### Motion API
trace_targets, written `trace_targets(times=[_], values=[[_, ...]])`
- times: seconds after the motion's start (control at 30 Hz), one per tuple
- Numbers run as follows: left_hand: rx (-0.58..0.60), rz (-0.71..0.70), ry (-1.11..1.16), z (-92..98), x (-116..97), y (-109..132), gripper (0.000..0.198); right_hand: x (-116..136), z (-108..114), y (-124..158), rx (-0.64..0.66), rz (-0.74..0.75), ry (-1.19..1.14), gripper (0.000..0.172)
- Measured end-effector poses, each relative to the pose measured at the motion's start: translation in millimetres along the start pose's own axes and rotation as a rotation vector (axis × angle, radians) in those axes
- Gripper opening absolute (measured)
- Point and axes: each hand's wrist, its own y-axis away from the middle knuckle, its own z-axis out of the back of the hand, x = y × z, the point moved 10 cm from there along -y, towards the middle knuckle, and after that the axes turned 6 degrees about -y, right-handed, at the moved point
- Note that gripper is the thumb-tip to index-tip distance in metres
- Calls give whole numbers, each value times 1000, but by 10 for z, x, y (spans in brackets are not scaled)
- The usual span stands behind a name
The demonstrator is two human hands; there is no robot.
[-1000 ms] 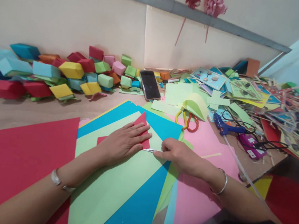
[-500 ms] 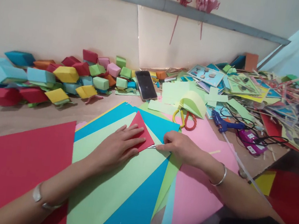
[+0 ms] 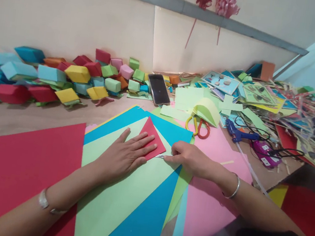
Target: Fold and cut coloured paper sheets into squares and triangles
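The red paper (image 3: 150, 128) was pressed onto the pale green sheet (image 3: 111, 201) by the flat, spread left hand (image 3: 125, 155), while a slim silver tool (image 3: 159, 156) was gripped at its lower edge in the curled right hand (image 3: 188, 159).

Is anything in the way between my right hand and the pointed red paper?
Nothing visible, apart from the slim silver tool your right hand holds; its tip is at the near edge of the pointed red paper. Your left hand covers the other side.

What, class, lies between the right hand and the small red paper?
In the head view, a slim metal tool juts from the right hand to the lower edge of the small red paper, over a pale green sheet.
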Motion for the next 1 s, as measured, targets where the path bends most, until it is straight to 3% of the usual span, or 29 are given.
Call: trace_targets(times=[0.43, 0.63, 0.77, 0.93, 1.0], values=[[70, 70, 24, -49, 48, 3, 50, 246, -134, -142, 86, 21, -40, 25], [70, 70, 28, -38, 40, -4, 50, 216, -154, -212, 83, -193, -222, 31], [58, 71, 18, -47, 47, -3, 52, 311, -220, -268, 97, -148, -227, 28], [66, 72, 20, -73, 57, 5, 52, 587, -283, -336, 90, 81, -92, 21], [55, 63, 28, -59, 52, 8, 52, 647, -294, -370, 81, 102, -80, 24]])
